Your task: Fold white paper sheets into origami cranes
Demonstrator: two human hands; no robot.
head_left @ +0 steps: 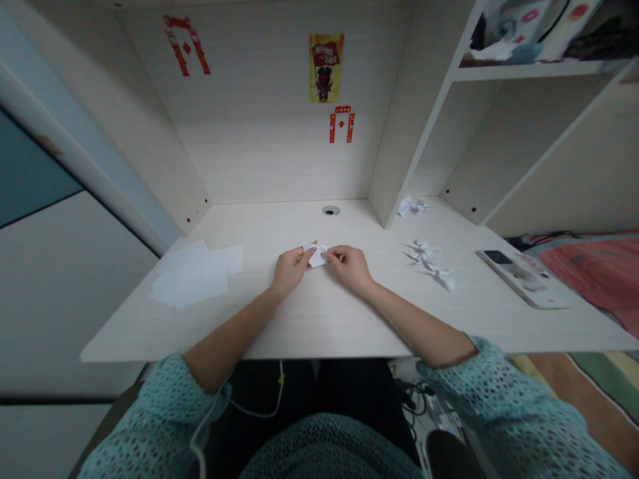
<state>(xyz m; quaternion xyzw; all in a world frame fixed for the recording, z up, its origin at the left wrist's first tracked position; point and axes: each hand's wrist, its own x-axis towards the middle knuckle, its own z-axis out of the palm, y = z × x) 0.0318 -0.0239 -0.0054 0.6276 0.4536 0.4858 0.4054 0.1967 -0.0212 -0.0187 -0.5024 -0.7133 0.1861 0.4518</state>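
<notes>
A small folded piece of white paper (316, 255) lies at the middle of the pale wooden desk (319, 319). My left hand (291, 269) pinches its left side with fingers pressed together. My right hand (351, 264) pinches its right side the same way. Both hands rest low on the desk top, with the paper between the fingertips.
A stack of white paper sheets (192, 274) lies at the left. Several folded paper figures (429, 261) sit at the right, one more (411, 206) by the shelf divider. A white phone (522, 277) lies far right. A cable hole (330, 210) is near the back wall.
</notes>
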